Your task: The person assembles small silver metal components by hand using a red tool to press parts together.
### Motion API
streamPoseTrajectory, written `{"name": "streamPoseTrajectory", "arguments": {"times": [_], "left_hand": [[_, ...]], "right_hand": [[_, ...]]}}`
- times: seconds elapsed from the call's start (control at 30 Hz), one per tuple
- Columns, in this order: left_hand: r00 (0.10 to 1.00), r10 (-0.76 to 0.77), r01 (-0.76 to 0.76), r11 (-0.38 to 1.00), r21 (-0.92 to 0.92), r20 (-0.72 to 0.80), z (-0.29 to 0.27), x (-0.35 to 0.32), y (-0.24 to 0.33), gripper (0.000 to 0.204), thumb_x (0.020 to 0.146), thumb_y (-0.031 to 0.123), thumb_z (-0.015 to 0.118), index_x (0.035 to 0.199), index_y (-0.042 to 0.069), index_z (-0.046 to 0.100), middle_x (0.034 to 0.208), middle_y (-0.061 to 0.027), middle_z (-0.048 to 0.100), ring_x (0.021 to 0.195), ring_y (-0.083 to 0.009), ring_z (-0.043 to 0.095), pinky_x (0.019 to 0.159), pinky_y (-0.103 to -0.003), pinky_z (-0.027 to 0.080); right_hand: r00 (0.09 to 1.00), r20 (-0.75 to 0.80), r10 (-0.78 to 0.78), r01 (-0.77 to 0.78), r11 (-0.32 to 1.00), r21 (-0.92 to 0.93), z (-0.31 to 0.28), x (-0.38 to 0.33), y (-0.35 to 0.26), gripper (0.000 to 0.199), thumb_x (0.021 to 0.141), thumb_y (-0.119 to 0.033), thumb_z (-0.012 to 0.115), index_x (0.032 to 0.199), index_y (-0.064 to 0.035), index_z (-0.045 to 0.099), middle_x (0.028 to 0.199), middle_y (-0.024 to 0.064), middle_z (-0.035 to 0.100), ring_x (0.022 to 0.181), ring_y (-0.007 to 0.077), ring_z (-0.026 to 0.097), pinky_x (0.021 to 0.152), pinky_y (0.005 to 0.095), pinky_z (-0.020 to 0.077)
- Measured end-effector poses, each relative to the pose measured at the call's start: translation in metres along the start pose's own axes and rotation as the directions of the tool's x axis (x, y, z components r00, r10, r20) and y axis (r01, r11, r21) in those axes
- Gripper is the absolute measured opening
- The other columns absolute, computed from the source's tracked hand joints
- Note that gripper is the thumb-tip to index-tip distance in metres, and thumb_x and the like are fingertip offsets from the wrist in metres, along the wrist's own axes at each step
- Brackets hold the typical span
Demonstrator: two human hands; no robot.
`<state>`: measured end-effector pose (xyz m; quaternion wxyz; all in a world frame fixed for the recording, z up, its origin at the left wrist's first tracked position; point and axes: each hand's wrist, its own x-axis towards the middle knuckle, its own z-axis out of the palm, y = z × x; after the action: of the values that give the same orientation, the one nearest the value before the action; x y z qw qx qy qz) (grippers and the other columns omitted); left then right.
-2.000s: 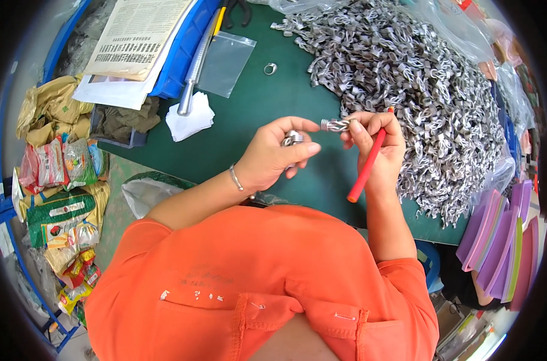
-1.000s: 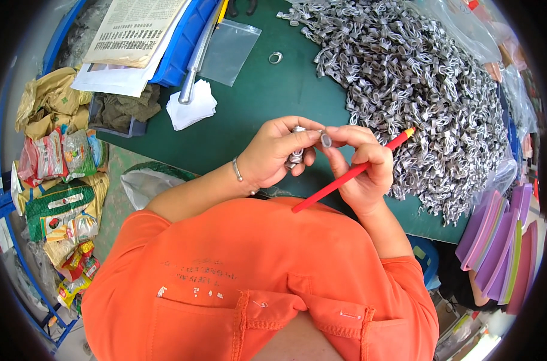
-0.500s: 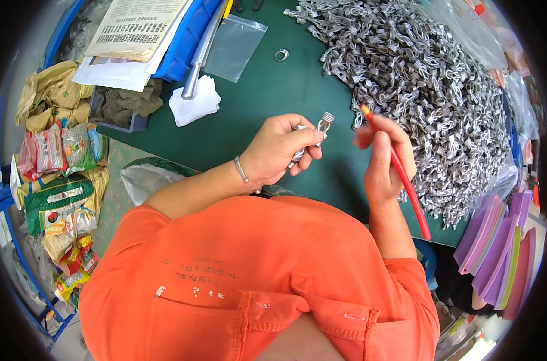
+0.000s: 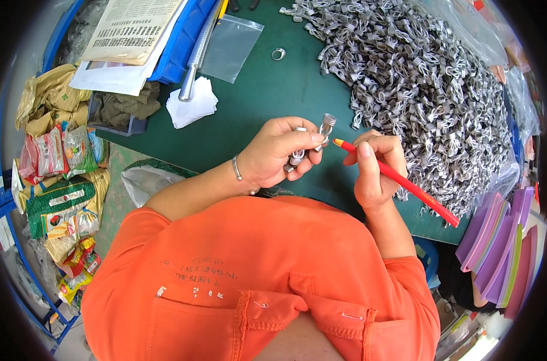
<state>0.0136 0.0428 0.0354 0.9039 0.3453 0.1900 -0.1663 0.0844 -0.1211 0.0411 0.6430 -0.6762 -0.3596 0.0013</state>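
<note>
My left hand (image 4: 281, 153) is closed over a few small metal pieces. One silver-grey metal piece (image 4: 328, 122), with a ribbed ring end and a looped stem, stands up between thumb and forefinger. Another metal piece (image 4: 296, 157) shows against the curled fingers; how many lie behind it is hidden. In my right hand (image 4: 377, 171) is a red pencil (image 4: 415, 191), gripped near its front. Its yellowish tip points left, close to the raised metal piece; whether they touch I cannot tell.
A large heap of similar metal pieces (image 4: 430, 102) covers the table's right side. One loose ring (image 4: 278, 54) lies on the green tabletop (image 4: 267, 90). White paper slips (image 4: 192, 105), a clear bag (image 4: 232, 51) and a blue tray (image 4: 180, 51) are at upper left. Purple foam sheets (image 4: 487, 253) stand right.
My right hand has come down slightly, and the red pencil has tilted flatter, its tip moving left and down toward the raised metal piece. My left hand stays nearly still.
</note>
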Motion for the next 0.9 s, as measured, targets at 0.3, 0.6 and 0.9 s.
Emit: {"name": "streamPoseTrajectory", "arguments": {"times": [0.3,0.6,0.9], "left_hand": [[0.998,-0.025,0.027,0.999,-0.038,0.051,-0.0024,-0.0023,-0.0004,0.014,0.084,0.014,0.053,0.075,0.004,0.051,0.062,-0.006,0.054,0.04,-0.0091,0.043,0.034,-0.02,0.03],[0.999,-0.048,0.048,0.999,-0.017,0.014,-0.0037,-0.0018,-0.0021,0.013,0.084,0.015,0.053,0.076,0.004,0.051,0.062,-0.006,0.053,0.04,-0.0092,0.042,0.034,-0.02,0.03],[0.998,-0.047,0.05,0.997,0.054,-0.046,-0.0061,0.0014,-0.0073,0.013,0.084,0.015,0.052,0.077,0.003,0.052,0.062,-0.0059,0.054,0.042,-0.0087,0.045,0.034,-0.02,0.031]], "right_hand": [[0.998,0.021,-0.061,0.061,0.998,0.024,0.0009,0.0019,-0.0032,0.012,0.082,0.002,0.05,0.073,-0.0006,0.043,0.057,0.0088,0.053,0.048,0.0133,0.049,0.045,0.0241,0.0387],[1.0,-0.01,-0.022,0.022,1.0,0.001,0.0059,0.0028,-0.0012,0.011,0.081,0.003,0.051,0.073,-0.0004,0.044,0.058,0.0079,0.053,0.047,0.0125,0.049,0.043,0.0232,0.0382],[0.976,0.121,-0.18,0.212,0.91,-0.356,0.0091,0.007,0.0017,0.014,0.071,0.005,0.059,0.069,-0.0022,0.047,0.059,0.0078,0.051,0.045,0.0204,0.046,0.042,0.0279,0.0348]]}}
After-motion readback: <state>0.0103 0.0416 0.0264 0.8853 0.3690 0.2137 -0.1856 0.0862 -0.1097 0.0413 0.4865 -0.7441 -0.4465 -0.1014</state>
